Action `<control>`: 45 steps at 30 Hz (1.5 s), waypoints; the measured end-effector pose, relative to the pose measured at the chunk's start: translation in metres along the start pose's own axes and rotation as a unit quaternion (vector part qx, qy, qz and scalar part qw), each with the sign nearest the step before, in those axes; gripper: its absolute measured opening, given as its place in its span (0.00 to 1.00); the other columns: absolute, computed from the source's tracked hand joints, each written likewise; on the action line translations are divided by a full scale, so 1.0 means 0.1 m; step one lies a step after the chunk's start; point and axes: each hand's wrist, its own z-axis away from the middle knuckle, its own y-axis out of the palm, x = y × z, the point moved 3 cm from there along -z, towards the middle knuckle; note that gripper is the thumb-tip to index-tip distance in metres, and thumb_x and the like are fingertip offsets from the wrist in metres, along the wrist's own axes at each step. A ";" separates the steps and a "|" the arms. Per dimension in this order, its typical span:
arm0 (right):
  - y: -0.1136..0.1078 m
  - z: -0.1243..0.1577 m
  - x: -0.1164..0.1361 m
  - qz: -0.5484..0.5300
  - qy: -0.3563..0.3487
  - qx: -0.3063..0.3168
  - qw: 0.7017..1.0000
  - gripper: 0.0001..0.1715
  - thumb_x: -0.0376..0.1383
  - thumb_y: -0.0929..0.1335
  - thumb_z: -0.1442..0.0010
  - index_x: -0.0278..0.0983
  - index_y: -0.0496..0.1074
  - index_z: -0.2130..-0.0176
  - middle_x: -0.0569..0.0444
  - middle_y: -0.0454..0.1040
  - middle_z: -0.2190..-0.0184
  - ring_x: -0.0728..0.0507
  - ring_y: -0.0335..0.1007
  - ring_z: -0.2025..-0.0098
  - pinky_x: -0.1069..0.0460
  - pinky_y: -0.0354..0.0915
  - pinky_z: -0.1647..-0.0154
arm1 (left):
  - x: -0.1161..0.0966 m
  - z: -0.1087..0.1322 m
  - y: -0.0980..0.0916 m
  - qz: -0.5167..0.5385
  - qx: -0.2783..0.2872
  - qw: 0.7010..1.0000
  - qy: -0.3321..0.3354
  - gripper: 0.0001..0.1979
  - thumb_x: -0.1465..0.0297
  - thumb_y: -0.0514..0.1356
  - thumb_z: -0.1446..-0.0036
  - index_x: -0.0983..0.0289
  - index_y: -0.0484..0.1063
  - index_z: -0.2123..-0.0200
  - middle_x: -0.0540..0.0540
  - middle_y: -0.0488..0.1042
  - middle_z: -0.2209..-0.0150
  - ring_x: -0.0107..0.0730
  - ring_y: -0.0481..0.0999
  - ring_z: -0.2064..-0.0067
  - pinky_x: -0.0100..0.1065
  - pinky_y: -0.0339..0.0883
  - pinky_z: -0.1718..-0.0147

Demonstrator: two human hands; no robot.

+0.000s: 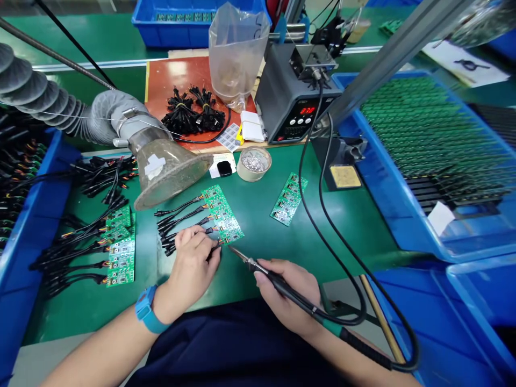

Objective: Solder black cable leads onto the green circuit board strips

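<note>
My right hand [288, 293] is closed round a soldering iron [278, 282], its tip at the near end of a green circuit board panel [221, 212]. Several black cables [177, 217] run leftward from that panel. My left hand [195, 260], with a blue wrist strap [150, 310], pinches the nearest cable by its coloured wires at the board's edge; the fingers partly cover it. To the left lie more circuit boards [122, 258] with cables attached. A separate board panel [289, 199] without cables rests to the right.
A fume extraction hood [169, 166] hangs over the left side. Behind stands a soldering station [296, 102] reading 270, near a tape roll holding solder [253, 163] and an iron stand with sponge [344, 176]. Blue bins [447, 236] flank the bench; the iron's cord loops at right.
</note>
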 end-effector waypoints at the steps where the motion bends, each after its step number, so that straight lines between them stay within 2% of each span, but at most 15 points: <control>1: 0.02 0.00 0.00 -0.002 -0.002 0.004 1.000 0.04 0.36 0.70 0.34 0.40 0.75 0.57 0.54 0.82 0.71 0.43 0.82 0.71 0.50 0.79 0.66 | 0.00 0.00 0.01 0.002 0.003 1.000 -0.002 0.04 0.74 0.61 0.35 0.64 0.73 0.65 0.57 0.75 0.66 0.49 0.71 0.51 0.50 0.61 0.52; 8: 0.09 0.00 -0.01 0.013 -0.015 0.007 1.000 0.05 0.37 0.70 0.33 0.40 0.75 0.56 0.53 0.83 0.69 0.43 0.83 0.70 0.50 0.80 0.64 | 0.00 -0.01 0.01 0.020 -0.005 1.000 -0.008 0.04 0.75 0.61 0.35 0.63 0.72 0.65 0.56 0.75 0.67 0.48 0.71 0.52 0.50 0.62 0.52; 20: 0.12 0.09 -0.10 0.032 -0.031 0.050 0.998 0.10 0.38 0.70 0.32 0.40 0.76 0.51 0.50 0.84 0.62 0.41 0.84 0.64 0.49 0.81 0.60 | 0.00 0.00 0.01 0.025 -0.007 1.000 -0.008 0.04 0.75 0.61 0.36 0.63 0.72 0.65 0.56 0.75 0.66 0.48 0.71 0.52 0.50 0.62 0.52; 31: 0.11 0.03 0.00 0.038 -0.067 0.017 0.997 0.08 0.37 0.69 0.30 0.40 0.75 0.52 0.51 0.84 0.65 0.42 0.83 0.66 0.50 0.81 0.62 | -0.01 -0.01 0.02 0.013 -0.001 1.000 -0.008 0.05 0.76 0.60 0.36 0.62 0.71 0.66 0.56 0.73 0.67 0.47 0.70 0.52 0.50 0.62 0.52; 39: 0.10 0.12 -0.07 0.032 -0.062 0.024 0.997 0.12 0.34 0.71 0.32 0.40 0.74 0.48 0.49 0.84 0.61 0.41 0.84 0.61 0.48 0.80 0.57 | -0.01 -0.01 0.01 0.021 0.007 1.000 -0.010 0.06 0.76 0.60 0.36 0.63 0.70 0.66 0.55 0.73 0.67 0.48 0.70 0.52 0.50 0.62 0.52; 45: 0.11 0.12 -0.07 0.026 -0.070 0.013 0.997 0.13 0.32 0.71 0.34 0.39 0.74 0.49 0.49 0.84 0.61 0.41 0.84 0.62 0.49 0.80 0.57 | -0.02 -0.01 0.01 0.023 0.021 0.999 -0.014 0.06 0.76 0.61 0.36 0.64 0.70 0.67 0.55 0.72 0.67 0.47 0.69 0.53 0.49 0.61 0.53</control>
